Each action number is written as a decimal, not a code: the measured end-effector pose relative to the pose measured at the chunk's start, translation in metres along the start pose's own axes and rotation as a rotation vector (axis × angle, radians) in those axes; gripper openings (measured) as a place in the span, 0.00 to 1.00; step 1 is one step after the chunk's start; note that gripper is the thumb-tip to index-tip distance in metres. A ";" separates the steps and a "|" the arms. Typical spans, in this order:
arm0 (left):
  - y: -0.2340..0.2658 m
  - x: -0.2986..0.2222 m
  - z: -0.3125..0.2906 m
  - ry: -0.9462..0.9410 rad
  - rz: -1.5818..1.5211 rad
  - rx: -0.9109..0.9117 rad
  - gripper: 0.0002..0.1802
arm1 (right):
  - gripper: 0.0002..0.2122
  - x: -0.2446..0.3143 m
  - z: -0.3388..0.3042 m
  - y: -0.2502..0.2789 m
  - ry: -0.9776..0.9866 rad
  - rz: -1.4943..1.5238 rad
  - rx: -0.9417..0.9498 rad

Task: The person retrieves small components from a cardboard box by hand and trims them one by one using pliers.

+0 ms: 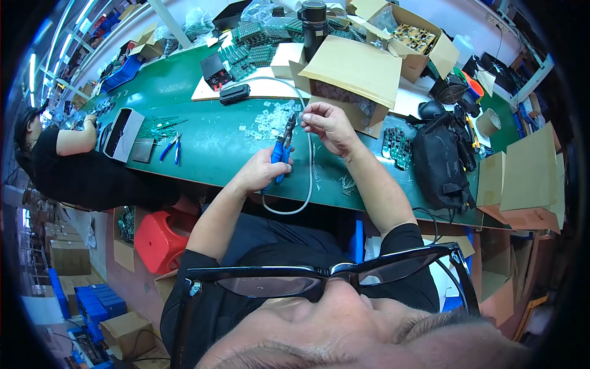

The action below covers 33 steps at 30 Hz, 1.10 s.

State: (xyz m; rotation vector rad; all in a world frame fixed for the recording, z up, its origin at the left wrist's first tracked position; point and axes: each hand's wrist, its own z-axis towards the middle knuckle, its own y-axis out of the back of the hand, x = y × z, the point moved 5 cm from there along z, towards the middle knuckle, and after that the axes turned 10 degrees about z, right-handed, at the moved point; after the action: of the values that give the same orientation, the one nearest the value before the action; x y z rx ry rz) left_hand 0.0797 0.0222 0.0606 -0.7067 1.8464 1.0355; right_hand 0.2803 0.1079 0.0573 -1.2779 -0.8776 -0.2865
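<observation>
My left hand (263, 171) is wrapped round a pair of blue-handled pliers (281, 150), their dark jaws pointing up and away from me. A grey cable (305, 200) loops from near the bottom of the handles, across the table edge and back over the green table. Just right of the jaws, my right hand (330, 126) is closed, thumb and fingertips pinched together. Whatever it holds is too small to make out. Beside the jaws on the left lies a loose pile of small clear plastic pieces (264, 126).
An open cardboard box (353, 71) stands beyond my right hand, with a black bag (439, 160) to the right. Green circuit boards (246, 49) are heaped at the back. Blue-handled pliers (172, 149) lie left, near a white box (125, 134); a co-worker (67, 160) sits there.
</observation>
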 end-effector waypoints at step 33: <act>-0.008 0.003 -0.003 0.072 -0.060 -0.155 0.19 | 0.06 -0.002 0.001 0.007 -0.007 -0.126 -0.058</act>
State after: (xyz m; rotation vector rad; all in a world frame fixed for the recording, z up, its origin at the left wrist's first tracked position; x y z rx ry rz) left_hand 0.0836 0.0161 0.0562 -0.8960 1.8079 1.1363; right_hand 0.2831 0.1100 0.0506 -1.2800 -0.9641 -0.4101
